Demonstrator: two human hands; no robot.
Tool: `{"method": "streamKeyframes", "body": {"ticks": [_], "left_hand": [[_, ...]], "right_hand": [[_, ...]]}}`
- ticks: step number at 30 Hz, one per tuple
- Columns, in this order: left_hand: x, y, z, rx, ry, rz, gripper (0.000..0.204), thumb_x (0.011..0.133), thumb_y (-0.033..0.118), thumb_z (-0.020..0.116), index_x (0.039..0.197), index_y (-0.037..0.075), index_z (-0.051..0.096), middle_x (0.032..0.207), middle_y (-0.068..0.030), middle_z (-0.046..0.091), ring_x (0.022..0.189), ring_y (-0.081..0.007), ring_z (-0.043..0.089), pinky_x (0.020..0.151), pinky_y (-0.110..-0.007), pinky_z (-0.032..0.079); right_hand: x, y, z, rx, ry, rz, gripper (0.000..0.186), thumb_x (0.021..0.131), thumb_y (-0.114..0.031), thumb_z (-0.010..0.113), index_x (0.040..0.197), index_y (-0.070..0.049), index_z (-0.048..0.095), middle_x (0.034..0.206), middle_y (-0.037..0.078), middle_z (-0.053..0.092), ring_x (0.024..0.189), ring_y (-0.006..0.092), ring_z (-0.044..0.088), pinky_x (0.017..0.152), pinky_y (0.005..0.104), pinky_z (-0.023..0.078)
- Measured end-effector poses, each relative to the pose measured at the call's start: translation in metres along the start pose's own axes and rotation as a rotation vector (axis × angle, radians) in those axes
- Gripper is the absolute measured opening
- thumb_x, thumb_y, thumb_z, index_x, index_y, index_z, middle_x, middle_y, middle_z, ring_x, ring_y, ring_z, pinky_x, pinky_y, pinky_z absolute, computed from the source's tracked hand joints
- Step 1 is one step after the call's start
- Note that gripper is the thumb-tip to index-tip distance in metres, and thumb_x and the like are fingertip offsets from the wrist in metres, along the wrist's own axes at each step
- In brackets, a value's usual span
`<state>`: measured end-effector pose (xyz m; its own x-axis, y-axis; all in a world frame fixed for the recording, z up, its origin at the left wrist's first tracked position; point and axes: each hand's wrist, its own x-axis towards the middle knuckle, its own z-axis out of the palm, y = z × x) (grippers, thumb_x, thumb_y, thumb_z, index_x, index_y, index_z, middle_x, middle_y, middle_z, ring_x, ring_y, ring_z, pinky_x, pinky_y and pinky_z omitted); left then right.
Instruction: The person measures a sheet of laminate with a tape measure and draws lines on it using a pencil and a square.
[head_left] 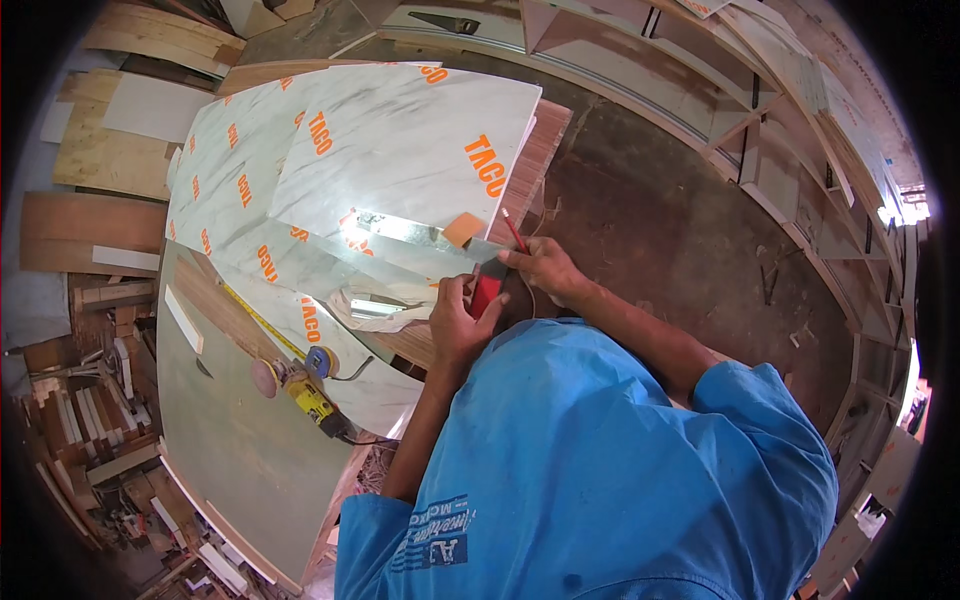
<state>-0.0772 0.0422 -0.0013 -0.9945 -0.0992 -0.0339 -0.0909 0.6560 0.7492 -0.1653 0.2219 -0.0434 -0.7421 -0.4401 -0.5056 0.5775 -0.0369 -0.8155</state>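
Note:
My left hand [460, 320] is closed around a flat red object [485, 294] with a dark grey part, at the near right corner of the stacked panels; its exact kind is hidden by my fingers. Between the fingers of my right hand [545, 270] a red pencil [515, 232] points up and away. Those fingertips also touch the end of a grey strip [420, 262] lying along the panel edge. Close by, a small orange-tan block [462, 229] rests on the white marble-patterned panel [400, 140] with orange print.
A yellow power tool [312, 402] with a round pad lies left of my left arm, near a blue disc [322, 362] and a yellow tape measure [262, 322]. Wood offcuts [100, 410] pile up far left. Cabinet frames [780, 150] stand right, with a handsaw [445, 22] at the back.

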Motion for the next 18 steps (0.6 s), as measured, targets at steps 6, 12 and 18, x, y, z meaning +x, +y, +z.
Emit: {"method": "streamKeyframes", "body": {"ticks": [6, 12, 18], "left_hand": [[-0.044, -0.031, -0.034, 0.217, -0.168, -0.044, 0.065, 0.074, 0.050, 0.084, 0.113, 0.002, 0.062, 0.099, -0.0150, 0.066, 0.091, -0.0341, 0.067, 0.076, -0.042, 0.053], [-0.104, -0.105, -0.093, 0.574, -0.217, -0.415, 0.053, 0.080, 0.048, 0.077, 0.103, 0.000, 0.070, 0.094, -0.0207, 0.066, 0.094, -0.0389, 0.066, 0.080, -0.049, 0.052], [-0.018, -0.037, -0.072, 0.285, 0.070, -0.081, 0.038, 0.087, 0.032, 0.076, 0.104, -0.001, 0.068, 0.106, -0.0227, 0.063, 0.102, -0.0393, 0.062, 0.089, -0.045, 0.050]], "right_hand": [[-0.017, -0.031, -0.029, 0.230, 0.042, -0.114, 0.019, 0.097, -0.026, 0.068, 0.094, -0.008, 0.065, 0.066, -0.008, 0.047, 0.053, 0.0025, 0.038, 0.047, 0.0228, 0.028], [-0.021, -0.045, -0.080, 0.220, 0.330, -0.188, 0.020, 0.099, -0.026, 0.065, 0.101, -0.006, 0.064, 0.068, -0.007, 0.048, 0.051, 0.0029, 0.037, 0.046, 0.0218, 0.026], [-0.023, -0.044, -0.098, 0.117, 0.411, -0.254, 0.022, 0.099, -0.028, 0.066, 0.100, -0.007, 0.065, 0.064, -0.008, 0.044, 0.051, 0.0031, 0.036, 0.047, 0.0224, 0.026]]}}
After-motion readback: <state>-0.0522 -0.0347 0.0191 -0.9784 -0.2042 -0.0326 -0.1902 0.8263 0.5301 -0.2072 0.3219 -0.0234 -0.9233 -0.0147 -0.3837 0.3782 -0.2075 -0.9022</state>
